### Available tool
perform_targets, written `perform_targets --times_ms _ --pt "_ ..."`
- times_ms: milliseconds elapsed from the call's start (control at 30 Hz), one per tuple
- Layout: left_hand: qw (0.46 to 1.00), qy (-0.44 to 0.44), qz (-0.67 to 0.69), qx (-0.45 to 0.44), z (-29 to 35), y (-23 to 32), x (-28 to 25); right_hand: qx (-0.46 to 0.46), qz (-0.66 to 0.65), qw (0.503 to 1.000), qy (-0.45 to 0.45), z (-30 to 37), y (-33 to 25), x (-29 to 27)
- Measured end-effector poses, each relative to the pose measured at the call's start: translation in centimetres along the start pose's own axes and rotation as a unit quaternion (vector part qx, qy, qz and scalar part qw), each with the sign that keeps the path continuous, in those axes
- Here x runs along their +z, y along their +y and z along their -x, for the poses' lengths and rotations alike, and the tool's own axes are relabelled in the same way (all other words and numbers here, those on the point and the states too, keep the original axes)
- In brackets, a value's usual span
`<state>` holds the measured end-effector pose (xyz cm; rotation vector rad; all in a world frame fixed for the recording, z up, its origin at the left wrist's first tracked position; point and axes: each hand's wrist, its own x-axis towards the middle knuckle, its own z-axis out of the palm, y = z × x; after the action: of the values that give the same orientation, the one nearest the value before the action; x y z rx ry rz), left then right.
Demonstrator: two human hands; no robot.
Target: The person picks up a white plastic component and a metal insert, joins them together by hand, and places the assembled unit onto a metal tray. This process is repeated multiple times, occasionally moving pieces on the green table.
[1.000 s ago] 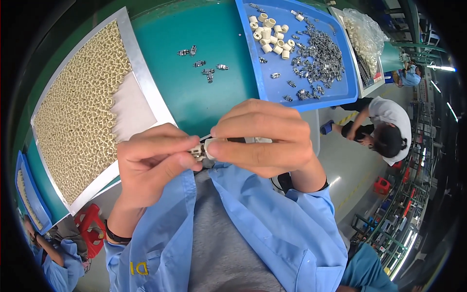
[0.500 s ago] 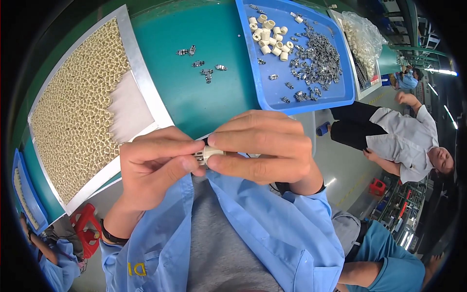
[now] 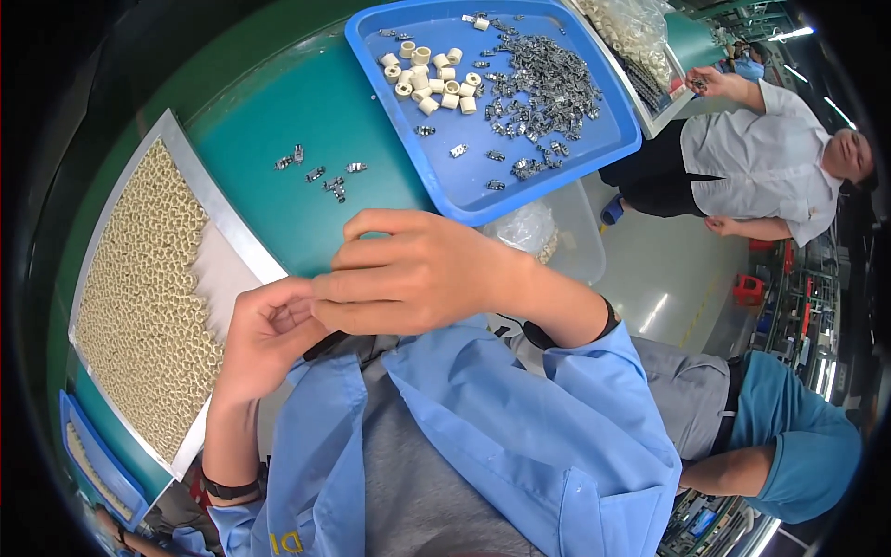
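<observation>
My right hand (image 3: 418,274) curls over the fingertips of my left hand (image 3: 264,339), close in front of my chest. The left thumb and fingers are bent together and partly covered by the right fingers. Whatever lies between the hands is hidden. Beyond them, several small metal clips (image 3: 335,189) are scattered on the green table (image 3: 269,213). A blue tray (image 3: 459,181) stands past my right hand, holding cream ring-shaped sleeves (image 3: 419,82) and a heap of metal clips (image 3: 548,79). Left of my left hand lies a white-framed tray (image 3: 227,269) densely filled with cream parts.
A clear bin (image 3: 585,246) with a plastic bag (image 3: 524,227) sits beside the blue tray's near edge. To the right stand a person in a white shirt (image 3: 752,162) and one in teal shorts (image 3: 803,446). A smaller blue tray (image 3: 130,492) is at lower left.
Half a second ago the left fingers pinched a metal clip against a cream sleeve in the right fingers. The right hand has moved left across the left fingertips, hiding both pieces. The view has shifted.
</observation>
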<state>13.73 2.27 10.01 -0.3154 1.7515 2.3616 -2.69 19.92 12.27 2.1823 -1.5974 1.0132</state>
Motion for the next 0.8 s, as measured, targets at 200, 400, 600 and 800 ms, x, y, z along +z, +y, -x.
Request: perform_targets --times_ms 200,400,600,800 --pt "0.999 0.002 0.021 -0.043 -2.3 0.2 -0.2 0.007 0.051 0.998 -0.041 1.1 0.7 0.0" --pt "0.997 -0.013 0.012 -0.076 -3.7 0.5 0.2 0.02 0.023 1.0 0.005 2.5 1.6 0.2" --pt "1.0 0.004 -0.011 -0.02 -5.4 1.6 0.9 0.077 -0.035 0.996 0.043 3.0 2.9 -0.4" --pt "0.986 0.062 -0.125 0.09 -9.2 3.7 -1.5 0.131 -0.02 0.988 0.076 4.5 6.9 -3.7"
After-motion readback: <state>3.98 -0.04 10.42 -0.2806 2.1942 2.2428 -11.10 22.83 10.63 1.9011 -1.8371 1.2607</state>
